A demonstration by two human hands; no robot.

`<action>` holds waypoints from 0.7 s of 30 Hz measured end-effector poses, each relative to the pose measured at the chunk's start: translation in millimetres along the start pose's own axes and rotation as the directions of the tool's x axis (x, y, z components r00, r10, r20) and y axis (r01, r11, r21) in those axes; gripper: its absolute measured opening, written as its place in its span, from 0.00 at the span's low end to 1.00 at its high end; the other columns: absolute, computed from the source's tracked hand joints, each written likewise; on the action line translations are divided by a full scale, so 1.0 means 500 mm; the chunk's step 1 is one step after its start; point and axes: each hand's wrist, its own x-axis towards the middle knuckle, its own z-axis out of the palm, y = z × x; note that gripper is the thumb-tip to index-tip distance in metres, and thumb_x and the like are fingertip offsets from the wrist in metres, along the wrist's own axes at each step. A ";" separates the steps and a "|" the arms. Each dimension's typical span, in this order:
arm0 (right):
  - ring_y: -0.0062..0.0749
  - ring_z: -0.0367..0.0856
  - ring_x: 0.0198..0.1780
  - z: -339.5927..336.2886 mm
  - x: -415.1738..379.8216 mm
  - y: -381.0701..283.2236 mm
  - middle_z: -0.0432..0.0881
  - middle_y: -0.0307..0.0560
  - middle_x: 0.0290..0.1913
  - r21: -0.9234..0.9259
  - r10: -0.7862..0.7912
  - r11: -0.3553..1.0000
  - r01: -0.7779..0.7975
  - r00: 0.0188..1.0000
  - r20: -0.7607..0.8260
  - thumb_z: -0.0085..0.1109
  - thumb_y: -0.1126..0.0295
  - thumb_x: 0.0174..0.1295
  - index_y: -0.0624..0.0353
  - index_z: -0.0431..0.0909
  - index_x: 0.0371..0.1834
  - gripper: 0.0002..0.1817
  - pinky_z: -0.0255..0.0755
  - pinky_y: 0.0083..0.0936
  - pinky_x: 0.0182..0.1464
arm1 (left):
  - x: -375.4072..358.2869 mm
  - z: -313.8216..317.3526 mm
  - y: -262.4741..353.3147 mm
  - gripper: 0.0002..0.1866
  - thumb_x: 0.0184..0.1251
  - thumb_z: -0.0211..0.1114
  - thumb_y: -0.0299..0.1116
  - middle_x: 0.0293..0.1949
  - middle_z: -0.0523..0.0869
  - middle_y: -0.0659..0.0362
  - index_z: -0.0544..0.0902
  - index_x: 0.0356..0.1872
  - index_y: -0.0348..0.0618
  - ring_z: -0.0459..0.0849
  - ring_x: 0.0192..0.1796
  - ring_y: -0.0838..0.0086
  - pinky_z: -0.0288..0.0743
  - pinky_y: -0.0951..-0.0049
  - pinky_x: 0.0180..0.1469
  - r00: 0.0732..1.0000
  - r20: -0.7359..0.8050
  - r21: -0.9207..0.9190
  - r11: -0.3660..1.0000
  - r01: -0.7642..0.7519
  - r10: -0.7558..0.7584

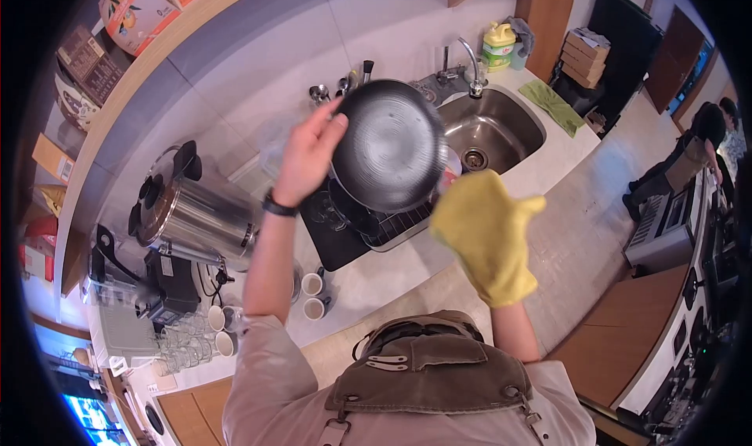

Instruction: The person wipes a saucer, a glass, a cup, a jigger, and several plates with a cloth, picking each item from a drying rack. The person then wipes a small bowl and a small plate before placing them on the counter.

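My left hand (309, 152) grips the left rim of a round black plate (392, 144), thumb on the near face and fingers behind it. The plate is tilted up towards me above the counter, and faint circular marks show on its surface. A yellow cloth (487, 234) wraps my right hand like a mitt, its thumb side sticking out to the right. The fingers under the cloth are hidden. This hand is apart from the plate, to its lower right. Below the plate lies a dish rack (392, 231) with dark dishes and glassware, partly covered from view.
A steel sink (509, 133) with a tap (475, 86) lies right of the rack. Left stand a large steel urn (204, 219), white cups (313, 309) and several glasses (184, 352). A green cloth (552, 108) lies beyond the sink. Another person (689, 152) bends at the far right.
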 end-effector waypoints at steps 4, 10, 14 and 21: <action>0.37 0.78 0.49 0.033 0.086 0.043 0.78 0.47 0.50 -0.108 -0.088 0.991 0.082 0.995 -0.053 0.73 0.62 0.58 0.62 0.72 0.56 0.27 0.74 0.31 0.51 | -0.086 0.140 0.002 0.24 0.79 0.59 0.36 0.51 0.84 0.60 0.72 0.69 0.33 0.78 0.51 0.84 0.72 0.79 0.57 0.999 -0.038 -0.288 0.957 0.013 -0.025; 0.22 0.83 0.34 -0.008 0.129 0.058 0.83 0.37 0.36 -0.146 -0.238 0.962 0.229 0.970 -0.051 0.56 0.56 0.74 0.55 0.77 0.48 0.14 0.78 0.19 0.34 | -0.155 0.230 0.006 0.24 0.82 0.51 0.41 0.63 0.78 0.54 0.69 0.70 0.36 0.77 0.63 0.70 0.69 0.69 0.67 0.981 0.084 -0.756 0.631 0.177 -0.174; 0.36 0.85 0.36 -0.001 0.160 -0.002 0.85 0.44 0.33 -0.575 -0.396 0.753 0.319 0.918 -0.008 0.51 0.50 0.73 0.57 0.78 0.44 0.19 0.80 0.33 0.41 | -0.219 0.281 0.086 0.29 0.84 0.47 0.47 0.66 0.76 0.53 0.67 0.71 0.31 0.74 0.65 0.71 0.62 0.70 0.70 0.996 -0.086 -0.521 0.854 -0.013 -0.038; 0.48 0.48 0.83 0.100 0.073 0.072 0.60 0.57 0.78 -0.657 0.042 -0.355 0.665 0.714 0.699 0.52 0.66 0.68 0.53 0.61 0.78 0.33 0.37 0.46 0.82 | -0.221 0.251 0.030 0.22 0.85 0.43 0.49 0.40 0.73 0.65 0.74 0.44 0.38 0.71 0.44 0.80 0.65 0.76 0.53 0.961 -0.217 -0.676 0.736 -0.023 -0.169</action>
